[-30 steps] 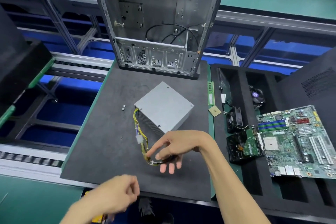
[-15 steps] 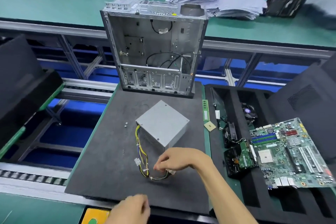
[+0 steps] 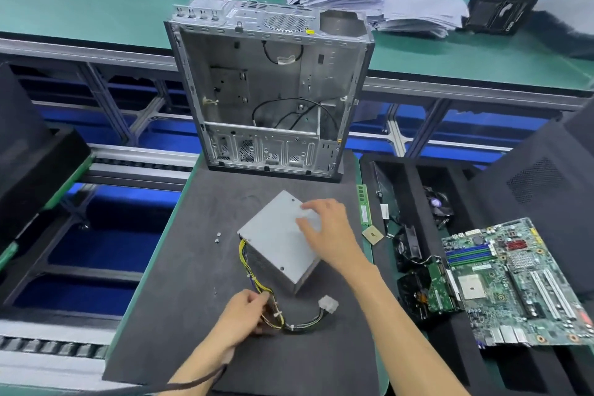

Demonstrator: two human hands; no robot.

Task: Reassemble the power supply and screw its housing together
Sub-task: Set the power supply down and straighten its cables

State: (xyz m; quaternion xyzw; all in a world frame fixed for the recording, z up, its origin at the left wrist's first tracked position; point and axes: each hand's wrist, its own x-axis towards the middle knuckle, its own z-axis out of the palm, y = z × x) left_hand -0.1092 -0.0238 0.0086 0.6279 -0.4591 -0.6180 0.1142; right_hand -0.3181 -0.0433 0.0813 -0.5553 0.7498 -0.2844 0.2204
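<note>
PSU: your power supply (image 3: 279,239) sits on the dark foam mat (image 3: 180,267), roughly mid-mat, one corner twd you, grey lid up.
R hand: your right hand (image 3: 324,228) lies on top of the PSU lid, far-right part, fingers spread & fairly straight, pressing flat, not wrapped round anything.
L hand: your left hand (image 3: 244,315) is at the near-left of the PSU, fingers curled round the cable bundle (image 3: 273,315) where it leaves the housing.
Cables: yellow/black wires run down the PSU's left side, thru your L hand, then loop right to a white connector (image 3: 328,304) lying on the mat just in front of the PSU's near corner.
Screws: two small screws (image 3: 218,237) on the mat, left of the PSU, apart from it.
Case: open PC chassis (image 3: 273,90) stands upright at the mat's far edge, inside facing you, black wires hanging in it.
Right side: RAM stick (image 3: 363,204) & CPU chip (image 3: 373,235) at the mat's right edge; motherboard (image 3: 511,280) on the black foam tray (image 3: 414,190) further right.
Table: green table (image 3: 80,6) behind the case, paper stack (image 3: 379,3) on it.
</note>
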